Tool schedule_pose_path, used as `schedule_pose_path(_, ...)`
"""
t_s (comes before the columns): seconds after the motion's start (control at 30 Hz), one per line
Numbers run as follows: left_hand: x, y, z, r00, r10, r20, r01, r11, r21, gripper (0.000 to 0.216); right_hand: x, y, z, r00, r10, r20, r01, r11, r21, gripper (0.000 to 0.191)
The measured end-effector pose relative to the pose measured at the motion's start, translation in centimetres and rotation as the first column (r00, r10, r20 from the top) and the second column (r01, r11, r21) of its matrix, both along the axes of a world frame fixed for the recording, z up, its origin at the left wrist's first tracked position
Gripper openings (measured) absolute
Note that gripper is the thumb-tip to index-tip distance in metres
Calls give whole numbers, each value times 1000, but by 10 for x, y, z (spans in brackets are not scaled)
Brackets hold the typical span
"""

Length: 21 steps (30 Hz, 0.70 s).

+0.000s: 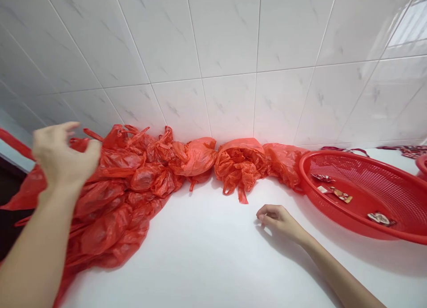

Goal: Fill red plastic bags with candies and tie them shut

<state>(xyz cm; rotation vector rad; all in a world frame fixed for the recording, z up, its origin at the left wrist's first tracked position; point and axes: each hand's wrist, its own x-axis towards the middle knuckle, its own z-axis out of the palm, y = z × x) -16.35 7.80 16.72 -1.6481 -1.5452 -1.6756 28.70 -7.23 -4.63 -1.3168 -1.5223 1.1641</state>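
My left hand (68, 154) is raised at the left, in front of a heap of red plastic bags (113, 205). Its thumb and fingers are apart, and nothing shows between them. Behind that wrist, a red bag (28, 185) hangs toward the left edge; the hand overlaps it in view, and I cannot tell whether they touch. My right hand (278, 219) is low over the white tabletop (200, 250), loosely curled with a gap inside the fingers and no object visible in it. Nearest to it are a bunched red bag (242, 163) and a red plastic basket (347, 219).
Several small wrapped packets, such as a brown and gold packet (342, 195), lie in the basket. More crumpled red bags (285, 163) line the tiled wall (230, 36). Dark red patterned cloth (412, 151) and another red rim (423, 163) show at the far right.
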Motion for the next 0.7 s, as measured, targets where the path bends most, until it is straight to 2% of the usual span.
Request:
schedule_pose_path(0.03, 19, -2, -5, 999, -17, -50, 18, 1000, 19, 35, 0, 0, 0, 1000, -2, 3, 2, 1000, 5, 27)
schedule_pose_path(0.07, 39, -2, -13, 991, -90, -96, 93, 995, 22, 26, -1, 0, -1, 1000, -5, 7, 5, 1000, 10, 27)
schedule_pose_path(0.1, 61, -2, -22, 970, -201, -137, 204, 979, 8, 20, -1, 0, -1, 1000, -10, 11, 10, 1000, 15, 26)
schedule_pose_path(0.13, 84, -1, -33, 919, -344, -191, 337, 939, -69, 17, 0, 0, -2, 1000, -17, 16, 17, 1000, 20, 26)
schedule_pose_path(0.17, 107, -1, -45, 856, -471, -214, 455, 882, -119, 13, 0, 1, -3, 999, -27, 22, 26, 999, 27, 25)
schedule_pose_path(0.23, 152, 2, -73, 711, -671, -210, 615, 738, -278, 16, 2, 2, -5, 997, -52, 49, 50, 997, 53, 22)
schedule_pose_path(0.33, 213, 4, -111, 556, -805, -206, 693, 586, -419, 20, 7, 5, -9, 989, -98, 112, 85, 990, 113, 21)
schedule_pose_path(0.4, 249, 4, -128, 497, -851, -170, 707, 510, -490, 25, 10, 8, -12, 980, -135, 149, 113, 983, 147, 20)
schedule_pose_path(0.53, 306, -2, -147, 454, -872, -183, 674, 470, -570, 30, 15, 11, -13, 955, -213, 207, 168, 963, 212, 17)
schedule_pose_path(0.63, 334, -8, -156, 415, -861, -293, 578, 498, -646, 32, 16, 11, -11, 938, -245, 246, 182, 950, 253, 18)
schedule_pose_path(0.7, 342, -12, -161, 408, -848, -338, 536, 522, -663, 31, 17, 11, -10, 928, -257, 270, 181, 944, 276, 19)
